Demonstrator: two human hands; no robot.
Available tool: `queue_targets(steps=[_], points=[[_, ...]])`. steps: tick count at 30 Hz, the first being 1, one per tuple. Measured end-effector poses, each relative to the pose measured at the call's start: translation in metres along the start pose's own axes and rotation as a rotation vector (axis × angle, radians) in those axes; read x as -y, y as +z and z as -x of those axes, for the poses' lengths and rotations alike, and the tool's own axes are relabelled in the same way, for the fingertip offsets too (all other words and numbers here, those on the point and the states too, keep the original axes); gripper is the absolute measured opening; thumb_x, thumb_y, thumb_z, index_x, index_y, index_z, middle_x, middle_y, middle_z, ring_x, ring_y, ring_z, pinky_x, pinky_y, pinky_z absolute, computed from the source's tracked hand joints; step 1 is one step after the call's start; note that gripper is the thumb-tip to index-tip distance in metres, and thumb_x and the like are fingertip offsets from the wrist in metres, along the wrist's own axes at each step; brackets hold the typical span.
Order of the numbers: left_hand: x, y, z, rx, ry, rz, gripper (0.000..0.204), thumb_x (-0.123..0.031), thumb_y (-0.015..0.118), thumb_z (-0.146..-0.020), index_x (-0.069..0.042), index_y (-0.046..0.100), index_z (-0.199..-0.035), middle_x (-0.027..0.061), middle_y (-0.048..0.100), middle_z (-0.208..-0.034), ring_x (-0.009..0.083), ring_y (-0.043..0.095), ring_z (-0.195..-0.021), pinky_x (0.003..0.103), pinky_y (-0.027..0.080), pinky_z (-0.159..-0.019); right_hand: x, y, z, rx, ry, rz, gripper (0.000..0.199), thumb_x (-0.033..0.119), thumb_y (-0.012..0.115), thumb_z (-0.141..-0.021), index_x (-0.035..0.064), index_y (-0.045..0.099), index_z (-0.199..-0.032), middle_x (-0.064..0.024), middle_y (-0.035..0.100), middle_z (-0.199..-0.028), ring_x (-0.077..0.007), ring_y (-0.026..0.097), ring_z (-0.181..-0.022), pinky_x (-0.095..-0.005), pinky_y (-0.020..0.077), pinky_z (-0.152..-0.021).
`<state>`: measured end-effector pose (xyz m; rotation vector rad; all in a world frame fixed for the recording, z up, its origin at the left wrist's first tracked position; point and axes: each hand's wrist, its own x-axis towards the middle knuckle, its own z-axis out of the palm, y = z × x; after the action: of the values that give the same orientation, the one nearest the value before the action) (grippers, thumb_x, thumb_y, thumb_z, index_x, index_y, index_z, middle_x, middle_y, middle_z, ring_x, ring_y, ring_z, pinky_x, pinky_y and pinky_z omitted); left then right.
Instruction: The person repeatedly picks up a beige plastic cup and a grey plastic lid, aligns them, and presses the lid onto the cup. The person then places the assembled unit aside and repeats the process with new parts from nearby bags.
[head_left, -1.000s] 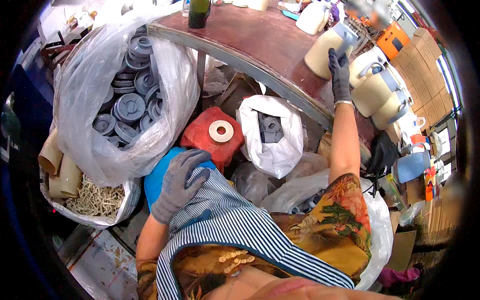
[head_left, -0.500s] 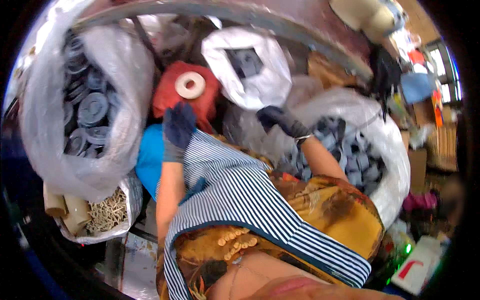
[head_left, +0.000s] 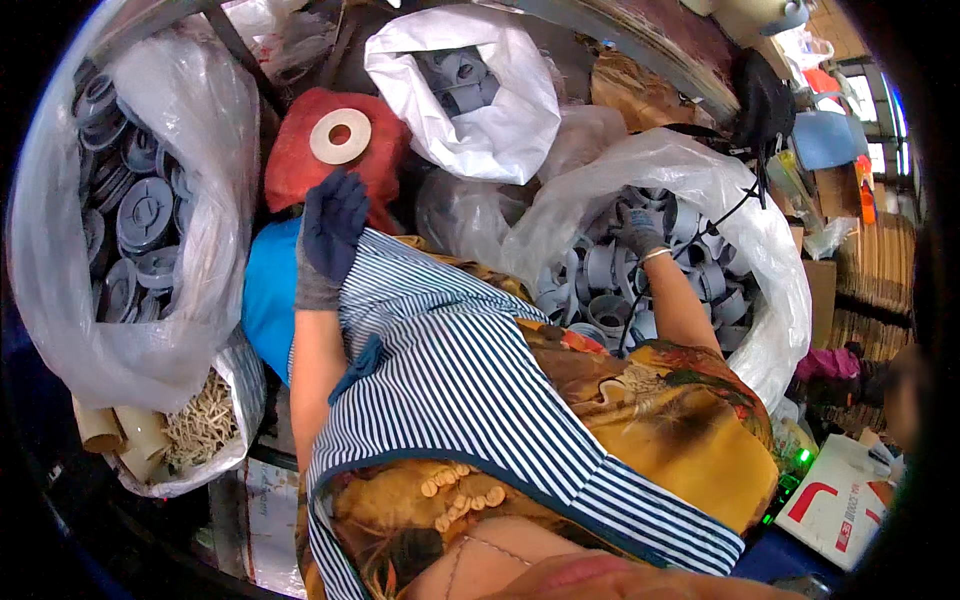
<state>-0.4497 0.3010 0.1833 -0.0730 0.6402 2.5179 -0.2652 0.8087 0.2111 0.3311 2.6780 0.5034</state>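
Note:
My left hand (head_left: pixel 335 228), in a dark blue and grey glove, is raised before my striped apron (head_left: pixel 450 400). Its fingers are loosely bent and I see nothing in them. Just beyond the fingertips, a cream ring-shaped disc (head_left: pixel 340 136) lies on a red cloth-like bundle (head_left: pixel 285 165). My right hand (head_left: pixel 638 232), gloved too, reaches into a large clear plastic bag (head_left: pixel 775 270) at the right. Its fingers are apart over grey plastic pipe fittings (head_left: pixel 607 312) and appear to touch them; the fingertips are partly lost among the pieces.
A white sack (head_left: pixel 505 140) of grey parts stands at the back. On the left, a plastic bag (head_left: pixel 215 130) contains round grey caps (head_left: pixel 145 214). Below it, a sack holds screw-like pieces (head_left: pixel 200 425) and beige tubes (head_left: pixel 142 430). A black cord (head_left: pixel 722 218) crosses the right bag.
My right hand has moved right, from beside the white sack into the bag of fittings. The left hand stays near the red bundle. The whole view has shifted a little.

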Motion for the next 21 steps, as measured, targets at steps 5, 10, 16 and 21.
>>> queue_targets(steps=[5, 10, 16, 21], points=[[-0.002, -0.004, 0.005, 0.031, 0.034, -0.031, 0.053, -0.039, 0.044, -0.101, -0.002, 0.044, -0.140, 0.0164, 0.049, -0.141, 0.0289, 0.047, -0.130, 0.043, 0.035, -0.111, -0.009, -0.019, -0.019, 0.094, -0.057, 0.117, 0.042, 0.042, 0.057, -0.084, 0.0180, 0.067, -0.117, -0.0107, 0.058, -0.130, -0.0281, 0.050, -0.125, -0.0415, 0.0477, -0.094], [-0.002, -0.008, 0.009, 0.042, 0.038, 0.021, 0.054, -0.039, 0.044, -0.101, -0.001, 0.043, -0.140, 0.0175, 0.048, -0.141, 0.0296, 0.047, -0.129, 0.044, 0.036, -0.111, -0.039, -0.073, -0.011, -0.050, 0.143, -0.237, 0.034, 0.031, 0.060, -0.084, 0.0086, 0.068, -0.108, -0.0193, 0.066, -0.108, -0.0388, 0.061, -0.104, -0.0472, 0.0478, -0.088], [0.006, -0.002, 0.002, 0.026, 0.034, -0.035, 0.055, -0.039, 0.044, -0.101, 0.000, 0.042, -0.141, 0.0187, 0.048, -0.140, 0.0307, 0.048, -0.129, 0.044, 0.036, -0.110, -0.030, -0.138, -0.018, -0.026, 0.062, -0.277, 0.034, 0.032, 0.066, -0.084, 0.0030, 0.067, -0.102, -0.0181, 0.069, -0.100, -0.0374, 0.063, -0.098, -0.0446, 0.0481, -0.085], [0.007, -0.002, 0.002, 0.045, 0.089, -0.118, 0.056, -0.040, 0.043, -0.102, -0.002, 0.041, -0.142, 0.0169, 0.048, -0.142, 0.0293, 0.048, -0.128, 0.043, 0.037, -0.110, -0.020, -0.127, -0.017, 0.076, -0.026, -0.777, 0.044, 0.035, 0.075, -0.079, 0.0028, 0.065, -0.107, -0.0140, 0.069, -0.101, -0.0255, 0.064, -0.093, -0.0374, 0.0497, -0.082]])
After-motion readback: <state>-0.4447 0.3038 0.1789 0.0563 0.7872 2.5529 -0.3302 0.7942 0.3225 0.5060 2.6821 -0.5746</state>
